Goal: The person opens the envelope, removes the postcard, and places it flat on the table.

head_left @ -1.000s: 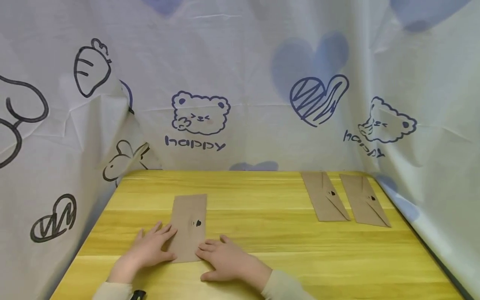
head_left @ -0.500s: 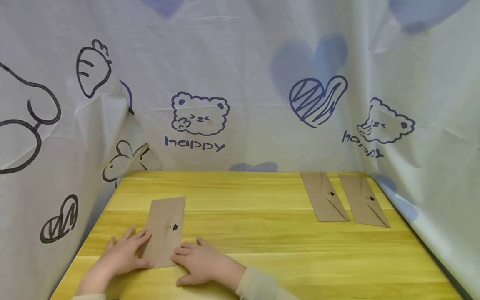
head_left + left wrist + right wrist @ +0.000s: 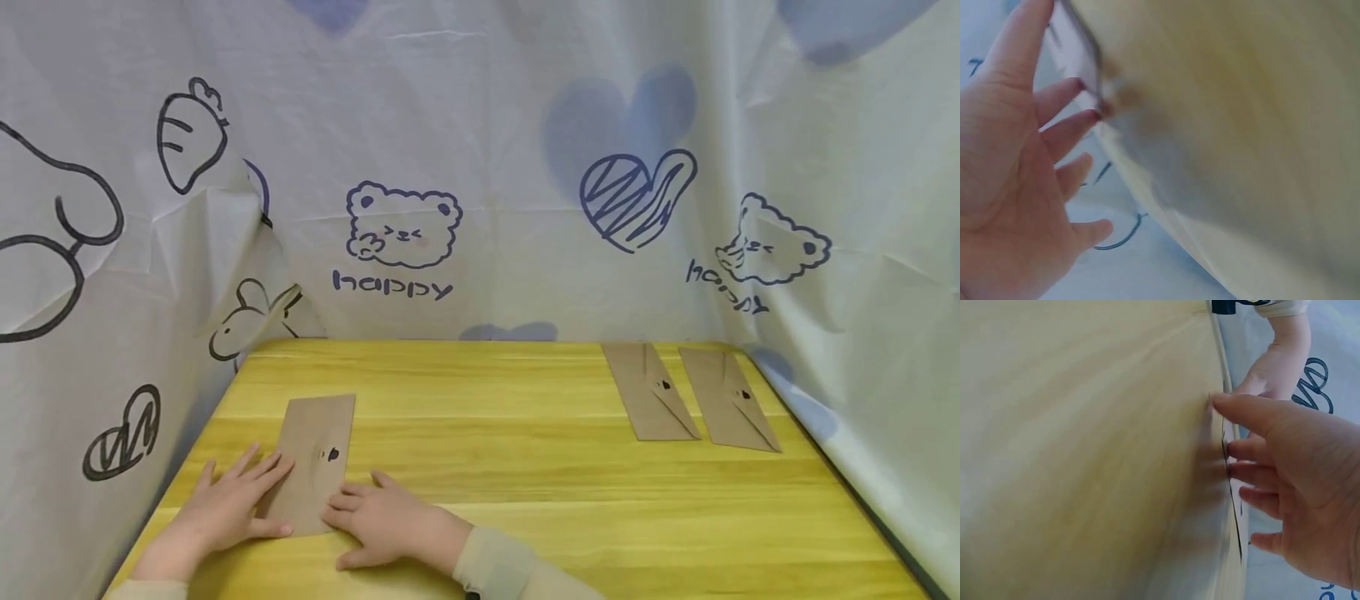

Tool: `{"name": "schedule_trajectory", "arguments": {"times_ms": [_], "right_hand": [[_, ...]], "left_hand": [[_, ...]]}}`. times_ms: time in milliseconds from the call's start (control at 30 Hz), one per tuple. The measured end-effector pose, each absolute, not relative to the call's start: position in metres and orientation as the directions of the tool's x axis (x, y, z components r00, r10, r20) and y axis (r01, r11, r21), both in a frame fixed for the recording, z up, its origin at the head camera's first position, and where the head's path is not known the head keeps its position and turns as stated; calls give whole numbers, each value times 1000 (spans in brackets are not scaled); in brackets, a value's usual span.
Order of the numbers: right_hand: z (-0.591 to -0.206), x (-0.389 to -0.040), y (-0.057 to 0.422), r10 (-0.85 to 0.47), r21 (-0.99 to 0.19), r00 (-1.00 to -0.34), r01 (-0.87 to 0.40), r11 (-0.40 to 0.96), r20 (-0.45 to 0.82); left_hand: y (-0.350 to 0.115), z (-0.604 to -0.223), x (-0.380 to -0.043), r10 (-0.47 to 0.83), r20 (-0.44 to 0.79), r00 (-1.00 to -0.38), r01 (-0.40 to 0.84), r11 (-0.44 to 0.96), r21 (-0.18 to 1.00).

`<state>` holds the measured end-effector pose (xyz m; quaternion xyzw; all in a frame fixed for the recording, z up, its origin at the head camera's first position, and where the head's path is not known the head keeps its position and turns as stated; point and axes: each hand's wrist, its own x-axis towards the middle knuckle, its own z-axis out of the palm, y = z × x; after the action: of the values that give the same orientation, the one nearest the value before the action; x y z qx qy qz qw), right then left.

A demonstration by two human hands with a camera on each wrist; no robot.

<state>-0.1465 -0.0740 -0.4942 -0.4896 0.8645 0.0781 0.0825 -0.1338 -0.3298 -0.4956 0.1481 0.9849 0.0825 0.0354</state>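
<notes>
A brown paper envelope [image 3: 311, 467] with a small black mark lies flat at the left of the table, its long side running away from me. My left hand [image 3: 225, 504] rests along its left edge, fingers spread, thumb at the near corner. On the opposite edge, near the bottom, the fingertips of my right hand [image 3: 390, 521] touch the paper. In the left wrist view the left hand [image 3: 1016, 181] shows spread fingers at the envelope's edge. The right wrist view has the right hand [image 3: 1310, 481] with extended fingers along the thin dark edge line.
Two more brown envelopes, one [image 3: 648, 400] beside another [image 3: 727, 404], lie side by side at the back right of the wooden table [image 3: 600, 517]. A white printed curtain [image 3: 517, 250] encloses the table at the back and both sides.
Both hands have moved left across the table, and the envelope between them has slid left too, mostly in the first half second. The two envelopes at the back right stayed put.
</notes>
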Motion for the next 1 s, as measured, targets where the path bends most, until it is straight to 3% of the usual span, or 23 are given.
{"name": "schedule_trajectory", "arguments": {"times_ms": [233,567,733,1000], "right_hand": [[-491,-159,-90,-886,124,-431,-901,415,-168],[-495,-176,-116,-923,193,-337,-934,301,-186],[-499,-185,-123,-939,151,-300,-949,276,-167],[-504,-189,-125,-940,92,-297,-954,285,-169]], "left_hand": [[-343,-494,-136,340,-28,-940,336,937,96],[-354,-493,-130,323,-66,-944,315,943,106],[-356,-493,-129,311,-103,-945,299,947,114],[-357,-491,-127,295,-154,-943,281,953,111]]}}
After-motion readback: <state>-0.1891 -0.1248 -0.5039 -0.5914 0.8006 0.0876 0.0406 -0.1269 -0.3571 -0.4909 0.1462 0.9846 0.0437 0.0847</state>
